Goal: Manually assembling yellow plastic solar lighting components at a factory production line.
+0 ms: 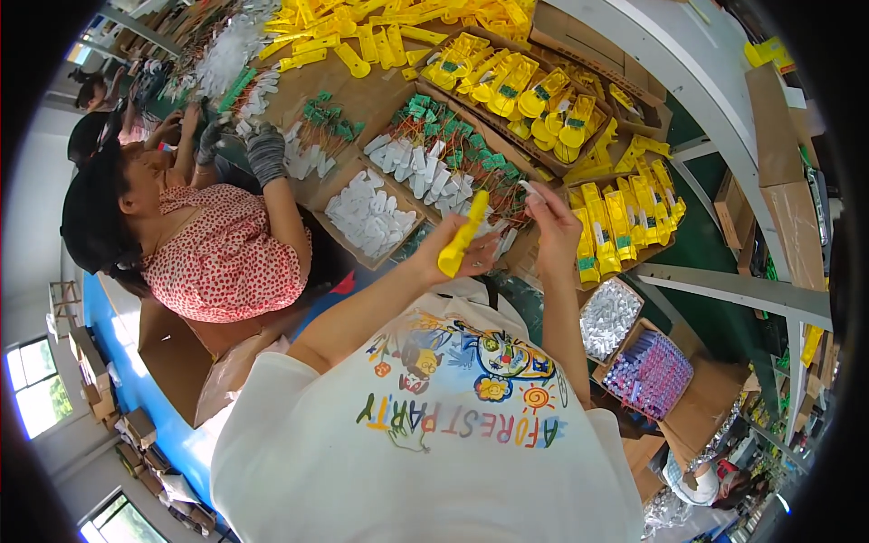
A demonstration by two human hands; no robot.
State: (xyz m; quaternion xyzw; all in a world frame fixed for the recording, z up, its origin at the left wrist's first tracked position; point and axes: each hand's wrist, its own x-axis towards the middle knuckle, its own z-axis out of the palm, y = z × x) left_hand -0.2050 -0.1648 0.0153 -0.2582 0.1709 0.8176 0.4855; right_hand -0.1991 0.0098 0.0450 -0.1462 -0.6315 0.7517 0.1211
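My left hand (pixel 437 255) is closed around a long yellow plastic casing (pixel 464 233), held upright and tilted in front of my chest. To its right, my right hand (pixel 555 224) pinches a small white piece (pixel 527 186) between thumb and fingertips; its exact kind is too small to make out. Just beyond both hands, a cardboard box holds green circuit boards (pixel 493 163) with thin wires and white plastic pieces (pixel 425 167). Left of that stands a carton of loose white plastic parts (pixel 369 214).
Yellow casings (pixel 516 86) fill a far box, and more casings (pixel 625 226) with green boards stand at right. Nearer right are a bin of clear small parts (pixel 611 317) and one of purple-pink cylinders (pixel 647 373). A co-worker (pixel 226 244) in gloves works close on my left.
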